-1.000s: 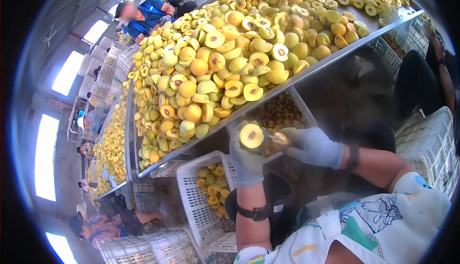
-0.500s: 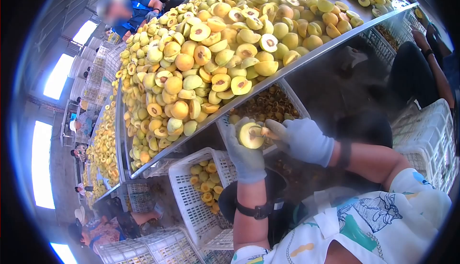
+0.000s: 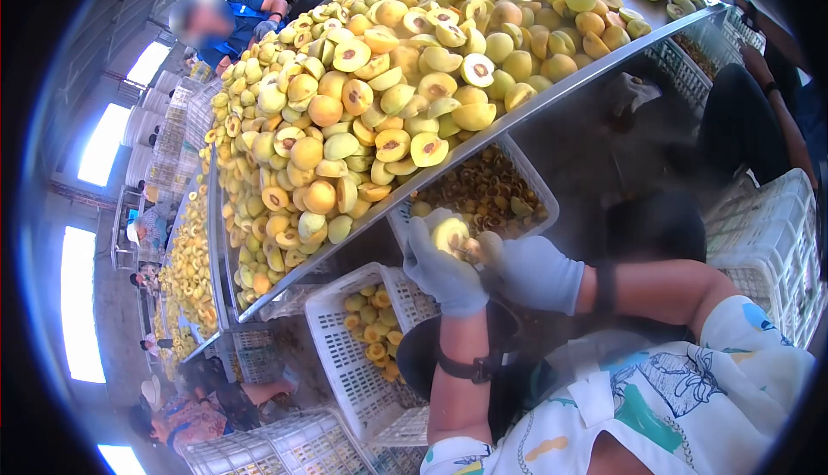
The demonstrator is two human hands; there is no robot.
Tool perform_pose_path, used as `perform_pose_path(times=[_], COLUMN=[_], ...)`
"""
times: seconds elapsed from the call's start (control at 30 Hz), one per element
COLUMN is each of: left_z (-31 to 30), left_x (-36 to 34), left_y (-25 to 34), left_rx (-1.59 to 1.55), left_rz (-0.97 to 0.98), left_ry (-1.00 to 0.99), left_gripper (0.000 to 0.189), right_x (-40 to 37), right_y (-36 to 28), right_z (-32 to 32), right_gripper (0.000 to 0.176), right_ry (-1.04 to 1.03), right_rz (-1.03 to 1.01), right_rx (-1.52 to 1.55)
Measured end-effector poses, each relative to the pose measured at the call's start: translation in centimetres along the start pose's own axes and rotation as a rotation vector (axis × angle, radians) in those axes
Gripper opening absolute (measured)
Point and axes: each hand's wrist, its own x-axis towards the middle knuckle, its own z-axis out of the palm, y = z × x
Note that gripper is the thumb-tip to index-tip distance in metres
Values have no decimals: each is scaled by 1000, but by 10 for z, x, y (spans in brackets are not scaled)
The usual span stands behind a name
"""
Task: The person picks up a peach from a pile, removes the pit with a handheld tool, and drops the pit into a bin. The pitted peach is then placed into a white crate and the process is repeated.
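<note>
My left hand [image 3: 442,270], in a pale grey glove, grips a yellow-green peach half [image 3: 449,235] with its cut face turned up. Close against it is my right hand [image 3: 536,273], also gloved, its fingers closed at the edge of the fruit. A small brownish piece [image 3: 471,249] shows between the two hands; whether it is a tool tip or a pit I cannot make out. Just beyond my hands is a white crate [image 3: 545,197] holding brown pits and scraps. A second white crate [image 3: 326,330], at my lower left, contains peach halves.
A metal-edged table [image 3: 595,71] carries a large heap of peach halves [image 3: 354,104]. Stacked white crates [image 3: 768,242] stand at my right. A person in blue [image 3: 250,11] sits across the table; another person's arm [image 3: 780,121] is at the right. More people sit at the left.
My right hand has moved closer to my left and lower, its fingers now against the fruit. The peach half has tilted, and the view has shifted slightly.
</note>
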Motion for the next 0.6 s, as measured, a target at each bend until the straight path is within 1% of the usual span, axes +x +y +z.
perform_pose_path(times=[0.03, 0.1, 0.2, 0.27, 0.33, 0.4, 0.5, 0.57, 0.6], left_z=[1, 0, 4, 19, 24, 18, 13, 12, 11], left_x=[2, 5, 6, 2, 0, 3, 9, 11, 10], left_y=[2, 1, 8, 3, 5, 17, 10, 3, 2], left_rx=[-73, -14, -364, -199, -175, -295, -301, -322, -332], left_rz=[-59, 1, -222, 45, 15, -303, -328, -335, -340], left_ry=[-17, -100, -42, 69, 113, 88, 12, 5, 3], left_gripper=[32, 34, 39, 41, 42, 41, 39, 38, 38], right_x=[0, -1, -1, 0, 1, 4, 8, 8, 7], right_y=[2, 3, -2, -6, 1, 4, 9, 12, 11], right_z=[0, -2, -18, -26, -22, -20, -22, -16, -15], right_gripper=[30, 30, 31, 34, 34, 34, 34, 35, 35], right_ry=[-15, -43, -78, -106, -134, -173, -253, -304, -274], right_rz=[-4, 20, 88, 127, 148, 173, 231, 295, 270], right_rx=[66, 174, 274, 321, 469, 588, 717, 816, 773])
